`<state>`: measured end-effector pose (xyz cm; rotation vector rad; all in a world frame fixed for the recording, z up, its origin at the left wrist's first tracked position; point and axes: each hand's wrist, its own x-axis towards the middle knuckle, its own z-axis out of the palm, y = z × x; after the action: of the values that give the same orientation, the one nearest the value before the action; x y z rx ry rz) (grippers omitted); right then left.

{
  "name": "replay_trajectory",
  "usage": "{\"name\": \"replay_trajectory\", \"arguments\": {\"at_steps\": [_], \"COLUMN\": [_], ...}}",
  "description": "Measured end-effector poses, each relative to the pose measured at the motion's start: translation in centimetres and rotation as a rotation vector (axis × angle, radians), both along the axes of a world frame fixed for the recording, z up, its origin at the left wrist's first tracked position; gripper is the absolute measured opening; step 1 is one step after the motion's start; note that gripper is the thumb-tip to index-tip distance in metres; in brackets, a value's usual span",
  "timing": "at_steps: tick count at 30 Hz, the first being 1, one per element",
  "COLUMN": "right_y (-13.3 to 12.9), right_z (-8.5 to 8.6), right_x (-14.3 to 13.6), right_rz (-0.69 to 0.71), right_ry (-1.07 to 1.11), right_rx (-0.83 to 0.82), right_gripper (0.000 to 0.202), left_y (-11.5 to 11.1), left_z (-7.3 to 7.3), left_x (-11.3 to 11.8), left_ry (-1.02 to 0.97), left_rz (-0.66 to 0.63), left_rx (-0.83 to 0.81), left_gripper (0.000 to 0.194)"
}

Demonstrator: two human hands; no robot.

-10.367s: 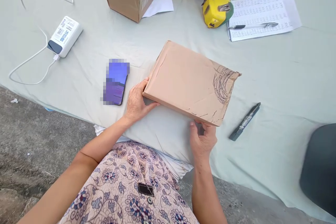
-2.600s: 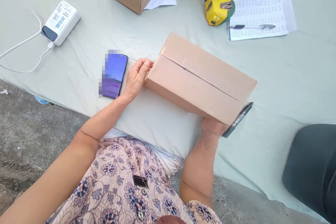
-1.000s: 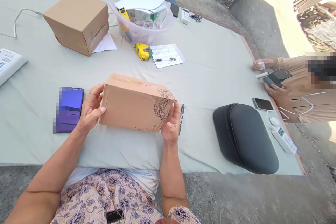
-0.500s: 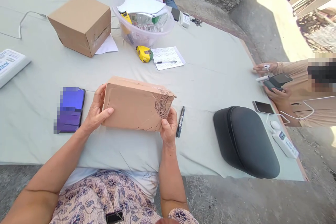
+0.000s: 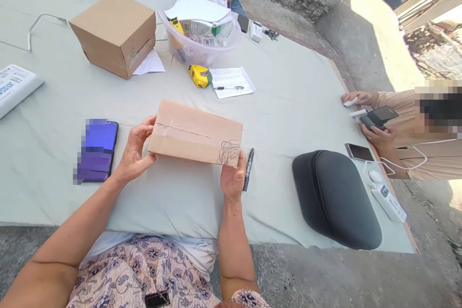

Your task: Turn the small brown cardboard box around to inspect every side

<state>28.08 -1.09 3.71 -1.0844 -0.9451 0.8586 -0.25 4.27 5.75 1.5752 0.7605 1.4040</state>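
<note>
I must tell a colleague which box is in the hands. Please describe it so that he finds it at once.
On the pale green cloth, look nearest the wearer: the flat cardboard box sits between the left hand and right hand. Unlike the cube-shaped box farther back, it is thin, taped, and scribbled black at one corner.

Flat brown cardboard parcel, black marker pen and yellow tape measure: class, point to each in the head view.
Flat brown cardboard parcel (image 5: 197, 132): head view, on its taped upper face.
Black marker pen (image 5: 249, 169): head view, mid-barrel.
Yellow tape measure (image 5: 199, 76): head view, on its yellow casing.
</note>
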Motion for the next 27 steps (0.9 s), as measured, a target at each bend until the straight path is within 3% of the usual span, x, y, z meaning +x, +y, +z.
{"name": "replay_trajectory", "arguments": {"at_steps": [6,11,19,27], "right_y": [0.0,-0.2,-0.4,0.0], "right_z": [0.1,0.4,0.3,0.4], "right_x": [-0.3,-0.4,-0.5,-0.5], "right_rz": [-0.02,-0.016,0.06,0.013], "right_ry": [-0.024,0.015,-0.016,-0.003], "right_rx": [0.025,0.012,-0.045,0.0], "right_gripper": [0.077,0.071,0.08,0.079], "left_y": [-0.2,-0.2,-0.1,0.0], "left_z": [0.3,-0.2,-0.9,-1.2], "left_x": [0.4,0.4,-0.5,-0.3], "left_ry": [-0.084,-0.084,-0.045,0.023], "left_rz": [-0.039,0.046,0.066,0.166], "left_rx": [-0.002,0.002,0.002,0.022], "left_gripper": [0.06,0.068,0.078,0.077]}}
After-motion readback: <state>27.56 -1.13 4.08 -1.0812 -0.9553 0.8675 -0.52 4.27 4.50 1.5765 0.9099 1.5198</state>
